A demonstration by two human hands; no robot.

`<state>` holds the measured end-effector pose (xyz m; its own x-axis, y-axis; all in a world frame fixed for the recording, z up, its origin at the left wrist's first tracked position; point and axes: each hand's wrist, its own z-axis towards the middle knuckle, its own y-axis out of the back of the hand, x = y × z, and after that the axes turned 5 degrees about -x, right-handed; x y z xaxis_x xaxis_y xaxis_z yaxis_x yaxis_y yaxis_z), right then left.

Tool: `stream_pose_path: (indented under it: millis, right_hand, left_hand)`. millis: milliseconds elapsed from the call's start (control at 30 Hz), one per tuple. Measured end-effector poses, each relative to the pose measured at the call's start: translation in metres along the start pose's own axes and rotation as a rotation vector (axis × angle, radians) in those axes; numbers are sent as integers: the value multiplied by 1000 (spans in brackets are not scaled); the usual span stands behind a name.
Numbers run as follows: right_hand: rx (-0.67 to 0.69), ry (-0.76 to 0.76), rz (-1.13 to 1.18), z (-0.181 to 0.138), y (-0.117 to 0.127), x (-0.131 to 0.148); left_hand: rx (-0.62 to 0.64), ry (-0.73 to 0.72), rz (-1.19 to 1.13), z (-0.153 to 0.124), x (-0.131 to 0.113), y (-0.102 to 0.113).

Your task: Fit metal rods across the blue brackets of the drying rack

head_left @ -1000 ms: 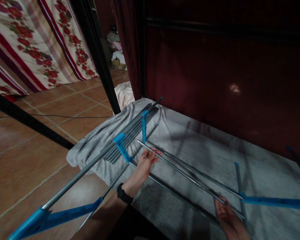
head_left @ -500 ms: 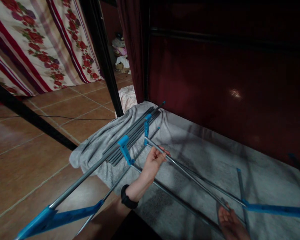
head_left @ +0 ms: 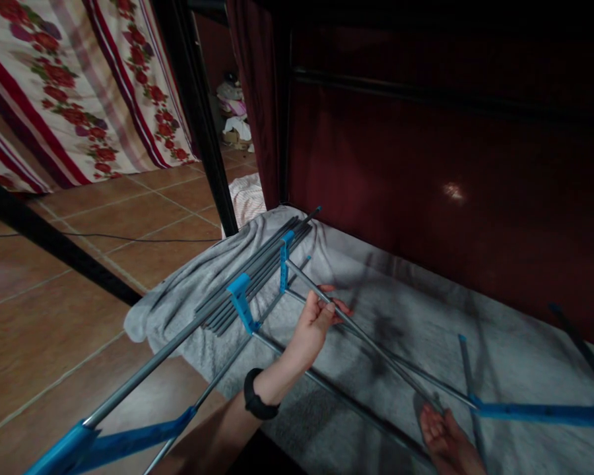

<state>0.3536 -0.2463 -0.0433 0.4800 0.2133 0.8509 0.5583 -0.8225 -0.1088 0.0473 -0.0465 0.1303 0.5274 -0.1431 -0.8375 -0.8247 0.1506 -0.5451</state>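
My left hand (head_left: 317,323), with a black band on its wrist, grips a thin metal rod (head_left: 376,349) near its far end. That end touches an upright blue plastic connector (head_left: 284,262). The rod slants back toward me, and its near end rests in my right hand (head_left: 440,439), palm up at the bottom edge. A second blue connector (head_left: 241,301) sits on a frame rod just left of my left hand. Behind both lies a bundle of dark rods (head_left: 257,267) on a grey blanket (head_left: 386,297).
A blue bar (head_left: 539,412) joins rods at the right, another blue bar (head_left: 113,443) at the lower left. A dark red wardrobe wall (head_left: 450,165) stands behind the blanket. A black post (head_left: 198,119), tiled floor (head_left: 54,310) and a floral curtain (head_left: 69,86) lie to the left.
The rod's far end has swung up and left onto the upright blue connector. My left hand slid a little toward me along it; my right hand dropped lower in view.
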Motion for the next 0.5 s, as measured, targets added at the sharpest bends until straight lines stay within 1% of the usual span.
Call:
stream_pose_path:
  millis: [67, 133, 167, 233, 267, 300, 367, 433, 467, 500]
  right_hand:
    - [-27, -106, -21, -1, -6, 5]
    - [-5, -185, -53, -9, -13, 11]
    - [10, -204, -75, -15, -16, 14]
    - [-3, -165, -105, -27, -22, 16]
    - [-33, -104, -103, -33, -25, 16]
    - [-76, -10, -92, -38, -27, 16]
    - [-194, 249, -100, -45, -31, 15]
    - [-280, 521, -246, -49, -33, 14]
    - [-284, 635, -361, -49, -35, 13]
    - [-257, 718, -464, -50, -36, 11]
  left_hand:
    - [13, -21, 12, 2, -1, 0]
    - [27, -46, 36, 5, -2, 2]
    - [33, -59, 52, 6, -3, 3]
    - [43, -82, 86, 8, -3, 5]
    - [50, -92, 102, 9, -3, 6]
    - [57, -101, 116, 10, -3, 8]
    - [80, -120, 145, 12, -2, 11]
    - [108, -146, 177, 14, 0, 14]
    - [116, -161, 189, 16, 0, 16]
    - [126, -170, 201, 18, 1, 17]
